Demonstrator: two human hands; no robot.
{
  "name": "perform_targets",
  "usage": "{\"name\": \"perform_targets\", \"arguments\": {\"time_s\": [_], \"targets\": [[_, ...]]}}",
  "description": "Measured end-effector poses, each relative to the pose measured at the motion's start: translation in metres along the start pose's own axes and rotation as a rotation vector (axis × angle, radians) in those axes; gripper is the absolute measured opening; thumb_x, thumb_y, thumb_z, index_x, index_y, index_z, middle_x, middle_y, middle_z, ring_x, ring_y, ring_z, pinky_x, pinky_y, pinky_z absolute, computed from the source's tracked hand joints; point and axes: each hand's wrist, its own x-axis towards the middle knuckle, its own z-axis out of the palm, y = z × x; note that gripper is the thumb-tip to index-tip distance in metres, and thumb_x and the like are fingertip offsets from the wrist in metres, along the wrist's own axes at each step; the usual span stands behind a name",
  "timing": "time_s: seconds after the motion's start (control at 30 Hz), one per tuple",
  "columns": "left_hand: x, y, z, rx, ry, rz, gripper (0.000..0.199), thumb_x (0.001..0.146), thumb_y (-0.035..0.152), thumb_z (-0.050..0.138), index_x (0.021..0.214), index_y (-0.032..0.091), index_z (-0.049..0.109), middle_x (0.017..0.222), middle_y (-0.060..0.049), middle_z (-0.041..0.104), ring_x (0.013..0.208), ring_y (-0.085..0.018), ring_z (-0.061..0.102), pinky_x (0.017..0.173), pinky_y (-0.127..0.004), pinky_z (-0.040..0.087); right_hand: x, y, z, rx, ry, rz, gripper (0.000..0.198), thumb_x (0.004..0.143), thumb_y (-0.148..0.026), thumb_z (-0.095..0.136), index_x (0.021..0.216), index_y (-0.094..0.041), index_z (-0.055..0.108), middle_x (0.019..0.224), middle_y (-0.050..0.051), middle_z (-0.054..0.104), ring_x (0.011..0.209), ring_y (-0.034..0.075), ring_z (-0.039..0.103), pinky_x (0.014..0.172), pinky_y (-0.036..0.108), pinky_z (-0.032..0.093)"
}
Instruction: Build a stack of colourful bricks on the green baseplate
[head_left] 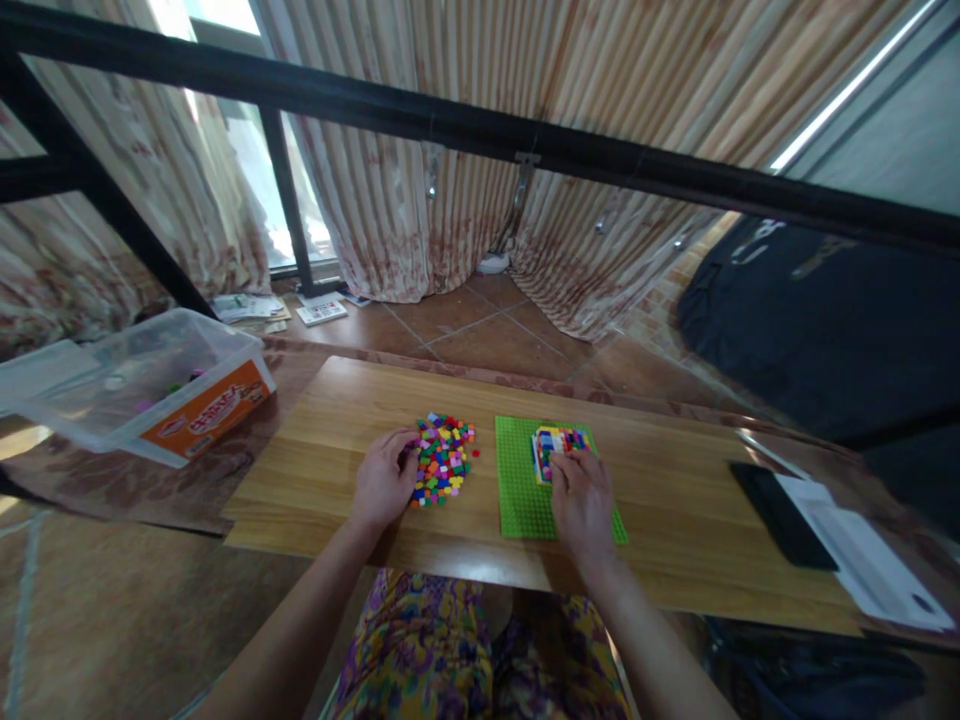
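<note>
Multicoloured block of small plastic bricks sits on the flat green studded baseplate, upon the wood-grain tabletop; right hand bends over it, any grasp indiscernible; left hand curls at the loose colourful brick pile, grasp likewise unclear; straight downward pressure, baseplate steadied, should seat bricks evenly.

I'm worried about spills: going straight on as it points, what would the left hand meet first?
Probably the loose bricks; the left hand is at their left edge, though contact is unclear.
</note>
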Motion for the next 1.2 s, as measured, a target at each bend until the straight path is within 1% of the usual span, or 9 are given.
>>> {"name": "perform_targets", "arguments": {"time_s": [0.17,0.27,0.37,0.47,0.6,0.73,0.97,1.07,1.2], "targets": [[0.000,0.002,0.000,0.006,-0.002,-0.009,0.021,0.086,0.020,0.049,0.100,0.020,0.065,0.110,-0.008,0.069,0.106,-0.022,0.063,0.098,-0.041,0.050,0.002,0.004,0.000,0.008,-0.017,0.001,0.029,0.093,-0.022,0.043,0.091,-0.016,0.071,0.092,0.013,0.065,0.090,0.025,0.054,0.082,0.040,0.045],[0.001,0.004,-0.001,0.007,0.005,-0.001,0.021,0.087,0.020,0.049,0.100,0.021,0.065,0.109,-0.008,0.069,0.105,-0.022,0.063,0.097,-0.041,0.050,0.000,0.002,-0.004,0.008,-0.026,0.023,0.030,0.093,-0.022,0.042,0.098,-0.016,0.071,0.095,0.013,0.066,0.093,0.026,0.055,0.084,0.041,0.045],[0.001,0.005,-0.001,0.015,0.009,0.005,0.021,0.086,0.019,0.049,0.101,0.021,0.065,0.108,-0.007,0.070,0.106,-0.022,0.063,0.098,-0.041,0.050,-0.003,-0.010,-0.008,0.010,0.003,0.062,0.031,0.094,-0.023,0.041,0.108,-0.017,0.068,0.099,0.013,0.067,0.097,0.027,0.056,0.086,0.042,0.044],[0.001,0.004,-0.001,0.014,0.005,-0.005,0.021,0.086,0.018,0.049,0.100,0.022,0.065,0.108,-0.006,0.070,0.106,-0.022,0.063,0.098,-0.041,0.050,-0.006,-0.030,-0.005,0.063,0.016,0.069,0.031,0.095,-0.023,0.040,0.107,-0.019,0.068,0.100,0.011,0.067,0.096,0.025,0.057,0.088,0.041,0.044],[0.000,0.002,0.000,0.005,0.007,-0.010,0.021,0.086,0.019,0.050,0.100,0.022,0.065,0.110,-0.006,0.069,0.107,-0.022,0.063,0.099,-0.041,0.050,0.000,-0.057,0.012,0.158,-0.135,0.032,0.031,0.093,-0.019,0.041,0.105,-0.020,0.070,0.099,0.010,0.067,0.094,0.023,0.058,0.087,0.038,0.045],[0.001,0.001,0.001,0.009,0.008,-0.012,0.021,0.085,0.018,0.051,0.100,0.022,0.065,0.109,-0.007,0.069,0.106,-0.022,0.063,0.098,-0.041,0.050,0.012,-0.070,0.035,0.174,-0.280,0.003,0.028,0.092,-0.017,0.045,0.107,-0.018,0.069,0.099,0.011,0.066,0.094,0.024,0.057,0.086,0.037,0.045],[0.001,0.003,0.001,0.007,0.012,-0.004,0.020,0.085,0.018,0.051,0.099,0.022,0.065,0.108,-0.007,0.069,0.106,-0.022,0.063,0.098,-0.040,0.050,0.022,-0.075,0.059,0.187,-0.353,0.025,0.023,0.090,-0.015,0.048,0.092,-0.019,0.070,0.093,0.009,0.065,0.092,0.023,0.056,0.084,0.033,0.044],[0.001,0.003,0.001,0.008,0.007,-0.009,0.021,0.086,0.018,0.050,0.100,0.022,0.065,0.108,-0.006,0.069,0.106,-0.022,0.063,0.098,-0.040,0.050,0.018,-0.076,0.056,0.241,-0.321,0.050,0.024,0.092,-0.016,0.046,0.087,-0.019,0.069,0.090,0.008,0.065,0.090,0.022,0.057,0.083,0.033,0.044],[0.001,0.003,0.001,0.007,0.004,0.001,0.020,0.086,0.019,0.050,0.099,0.021,0.065,0.109,-0.007,0.069,0.105,-0.021,0.063,0.098,-0.039,0.050,0.007,-0.076,0.038,0.354,-0.291,0.096,0.025,0.094,-0.019,0.044,0.091,-0.019,0.069,0.092,0.008,0.068,0.086,0.020,0.061,0.080,0.032,0.047]]}}
